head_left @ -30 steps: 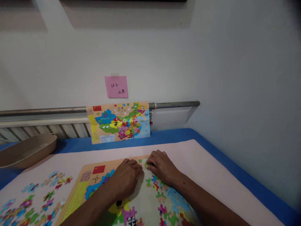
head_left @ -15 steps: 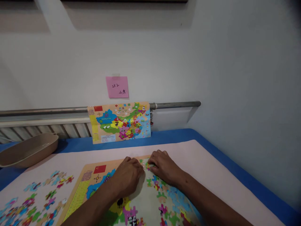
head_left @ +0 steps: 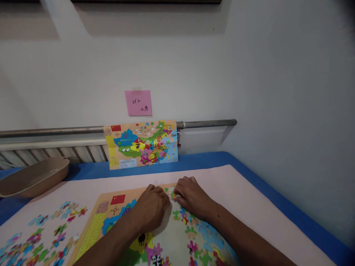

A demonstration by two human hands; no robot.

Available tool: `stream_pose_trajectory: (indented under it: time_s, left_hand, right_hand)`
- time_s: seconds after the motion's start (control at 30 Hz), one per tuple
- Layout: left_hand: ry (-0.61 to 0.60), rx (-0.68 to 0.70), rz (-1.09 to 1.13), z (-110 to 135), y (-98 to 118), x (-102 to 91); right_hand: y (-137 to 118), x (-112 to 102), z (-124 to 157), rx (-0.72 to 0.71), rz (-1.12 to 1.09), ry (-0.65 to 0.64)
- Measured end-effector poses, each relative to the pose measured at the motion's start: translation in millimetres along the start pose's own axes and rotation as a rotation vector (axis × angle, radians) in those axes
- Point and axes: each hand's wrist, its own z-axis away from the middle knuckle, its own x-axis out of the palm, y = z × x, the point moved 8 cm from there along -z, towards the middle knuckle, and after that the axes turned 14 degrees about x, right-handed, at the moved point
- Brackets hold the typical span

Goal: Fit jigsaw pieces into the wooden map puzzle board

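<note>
A partly assembled jigsaw puzzle (head_left: pixel 118 200), a colourful cartoon map, lies in its board on the pink cloth. Over its upper middle rests my left hand (head_left: pixel 155 205), fingers curled and closed, tips turned toward the top row; what they grip is hidden. Just to the right, my right hand (head_left: pixel 192 195) is also closed, thumb and fingers pinched down at a small green and pink puzzle piece (head_left: pixel 173 194) near the upper edge. A bare pale strip of the board (head_left: pixel 173 236) runs between the hands. Several loose pieces (head_left: pixel 191 232) lie along its right side.
Several loose puzzle pieces (head_left: pixel 41 240) are scattered on the pink cloth (head_left: pixel 230 184) at left. A beige tray (head_left: pixel 34 177) stands behind them. A printed map sheet (head_left: pixel 142 144) hangs from the pipe (head_left: pixel 208 123), below a pink note (head_left: pixel 138 102). A wall borders the blue table edge.
Almost nothing differs. Both hands keep their places at the puzzle's upper edge, with only a very slight shift of the right-hand fingers.
</note>
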Motion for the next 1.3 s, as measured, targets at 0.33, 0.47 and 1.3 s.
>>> stream_pose_trajectory:
  time_s: [0.33, 0.47, 1.3]
  left_hand:
    - [-0.011, 0.000, -0.015, -1.2, -0.8, 2.6]
    - [-0.018, -0.004, -0.023, -1.6, -0.7, 1.9]
    - [-0.077, -0.021, -0.074, -4.8, 1.7, 1.4]
  right_hand:
    - [1.7, 3.0, -2.2, 0.021, -0.019, 0.006]
    - [-2.7, -1.4, 0.9, -0.007, 0.001, 0.013]
    - [-16.0, -2.0, 13.6, -0.123, 0.042, -0.006]
